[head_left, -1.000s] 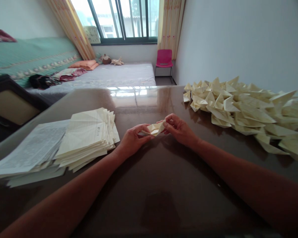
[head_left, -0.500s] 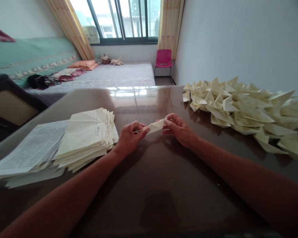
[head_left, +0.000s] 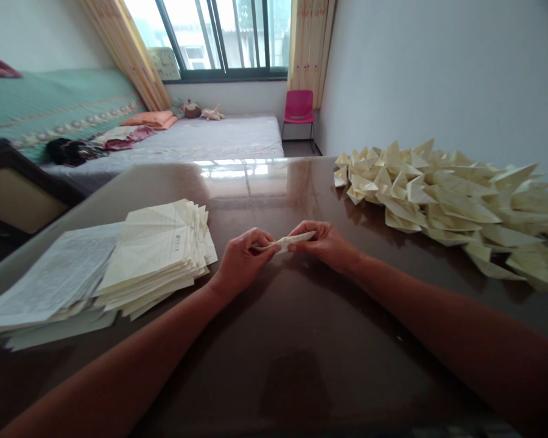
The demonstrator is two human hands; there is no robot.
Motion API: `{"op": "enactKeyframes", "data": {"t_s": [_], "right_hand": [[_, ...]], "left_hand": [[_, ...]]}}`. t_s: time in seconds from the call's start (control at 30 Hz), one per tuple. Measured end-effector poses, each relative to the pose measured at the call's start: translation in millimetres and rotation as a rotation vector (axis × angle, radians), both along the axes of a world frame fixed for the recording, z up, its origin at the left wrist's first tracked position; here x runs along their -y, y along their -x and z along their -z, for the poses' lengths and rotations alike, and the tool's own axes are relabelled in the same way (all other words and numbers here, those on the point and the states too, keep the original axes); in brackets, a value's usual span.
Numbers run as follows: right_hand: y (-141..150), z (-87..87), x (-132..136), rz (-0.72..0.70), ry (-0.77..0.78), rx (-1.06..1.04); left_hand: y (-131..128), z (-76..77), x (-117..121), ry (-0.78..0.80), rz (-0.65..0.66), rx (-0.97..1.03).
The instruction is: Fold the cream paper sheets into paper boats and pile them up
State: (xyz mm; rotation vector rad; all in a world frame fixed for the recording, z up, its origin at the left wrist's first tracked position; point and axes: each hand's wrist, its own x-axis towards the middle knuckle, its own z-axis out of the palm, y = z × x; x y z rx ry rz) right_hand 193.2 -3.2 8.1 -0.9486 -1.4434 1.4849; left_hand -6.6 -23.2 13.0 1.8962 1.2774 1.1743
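Between my hands, just above the dark glossy table, is a narrow strip of folded cream paper (head_left: 284,244). My left hand (head_left: 244,255) pinches its left end between thumb and fingers. On the other side, my right hand (head_left: 325,244) grips the paper near its middle, and the pointed right end sticks out over the fingers. Both hands are closed on it, and the fingers hide parts of the folds.
A stack of cream paper sheets (head_left: 150,243) lies left of my hands, beside printed white sheets (head_left: 59,274). Folded paper boats (head_left: 438,194) are heaped at the right of the brown table (head_left: 274,365). Beyond stand a bed (head_left: 228,137) and a pink chair (head_left: 299,106).
My right hand has slid inward along the folded paper, closer to my left hand. The paper has turned, and its right tip now shows past the right fingers.
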Motion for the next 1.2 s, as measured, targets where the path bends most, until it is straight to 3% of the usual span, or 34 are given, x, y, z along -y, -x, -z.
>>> {"op": "enactKeyframes", "data": {"t_s": [0.1,0.3,0.53,0.8,0.9,1.03,1.2], "right_hand": [[0.2,-2.4,0.6,0.021,-0.045,0.016],[-0.4,-1.8,-1.0,0.001,-0.080,0.041],[-6.4,4.0,-7.5,-0.038,-0.066,0.178],[-9.0,0.4,-8.2,-0.026,-0.278,0.264],[-11.5,2.0,-9.7,-0.029,-0.324,0.327],[-18.1,6.2,-15.8,-0.030,-0.346,0.434],[-25.0,4.7,-20.7,-0.056,-0.313,0.441]], "left_hand": [[0.7,-0.3,1.0,0.012,0.002,-0.036],[1.9,-3.0,5.1,0.126,0.149,-0.145],[7.5,-1.6,-2.3,0.197,0.136,-0.155],[9.5,-3.2,-0.4,0.115,0.201,-0.211],[9.3,-3.0,0.0,0.080,0.191,-0.322],[13.7,-4.2,-4.5,-0.002,0.149,-0.527],[23.5,-4.4,-11.9,0.040,0.149,-0.494]]}}
